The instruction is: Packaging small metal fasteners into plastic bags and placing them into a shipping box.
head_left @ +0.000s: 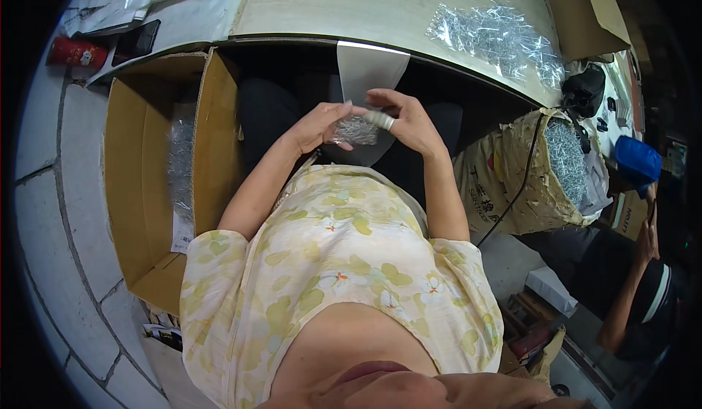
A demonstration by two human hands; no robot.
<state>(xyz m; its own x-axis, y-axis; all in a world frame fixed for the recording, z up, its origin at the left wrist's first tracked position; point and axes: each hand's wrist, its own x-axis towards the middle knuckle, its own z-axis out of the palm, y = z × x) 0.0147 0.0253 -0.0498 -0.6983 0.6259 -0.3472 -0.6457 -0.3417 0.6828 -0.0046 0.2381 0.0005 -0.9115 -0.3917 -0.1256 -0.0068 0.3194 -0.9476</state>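
- Left hand (320, 125): its thumb and fingers grip a clear packet (357, 131) of thin silvery pieces; the wrist angles inward from the left.
- Right hand (414, 125): the taped finger (378, 119) meets the packet's upper part, index finger raised and bent above it; whether the thumb pinches the film, I cannot tell.
- The packet sits between the hands, over the lap, just below the white strip (373, 69) hanging at the worktop's near edge.
- Likely trouble: with a loose left grip or a gaping mouth, the pieces could spill into the lap; a sharp end might pierce the film or prick a finger.
- Both elbows bend outward, forearms converging before the chest.
- Near the worktop (351, 3)'s near right corner lies a glittering heap (497, 40).
- An open carton (142, 190) stands left, a sack (504, 175) of silvery pieces right; beyond, a co-worker's arm (629, 285) reaches up beside a blue object (638, 162).
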